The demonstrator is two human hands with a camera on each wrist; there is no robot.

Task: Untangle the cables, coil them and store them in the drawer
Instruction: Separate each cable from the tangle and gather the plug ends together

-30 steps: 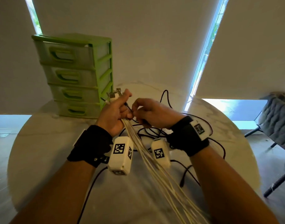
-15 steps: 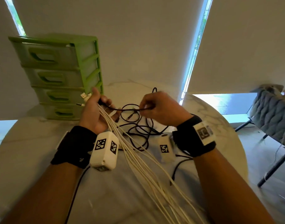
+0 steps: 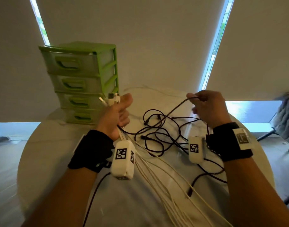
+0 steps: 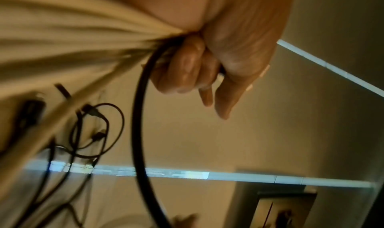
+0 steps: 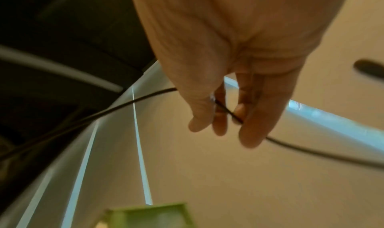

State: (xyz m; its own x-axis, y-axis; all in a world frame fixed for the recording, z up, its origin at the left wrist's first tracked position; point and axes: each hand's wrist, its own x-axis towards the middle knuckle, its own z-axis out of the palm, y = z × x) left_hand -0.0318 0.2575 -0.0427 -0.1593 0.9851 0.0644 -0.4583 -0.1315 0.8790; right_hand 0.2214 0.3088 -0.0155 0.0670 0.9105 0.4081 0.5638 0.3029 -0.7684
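Observation:
My left hand (image 3: pixel 117 115) grips a bundle of white cables (image 3: pixel 158 174) in a fist, their plugs (image 3: pixel 110 99) sticking up above the thumb; the strands trail down toward me. In the left wrist view the curled fingers (image 4: pixel 187 70) clamp the white cables (image 4: pixel 68 39) and a black cable (image 4: pixel 138 133) too. My right hand (image 3: pixel 206 105) pinches a black cable (image 3: pixel 178 105) and holds it up, off to the right. That cable runs down into a tangle of black cables (image 3: pixel 158 133) on the table between my hands. In the right wrist view the black cable (image 5: pixel 226 110) crosses between the fingers (image 5: pixel 257 116).
A green drawer unit (image 3: pixel 81 82) with several shut drawers stands at the table's back left, just behind my left hand. The round marble table (image 3: pixel 47 158) ends close on both sides. A grey chair (image 3: pixel 286 115) stands right of the table.
My hands have drawn apart. The right hand has pulled the black cable up and to the right, away from the left fist, stretching it out of the tangle.

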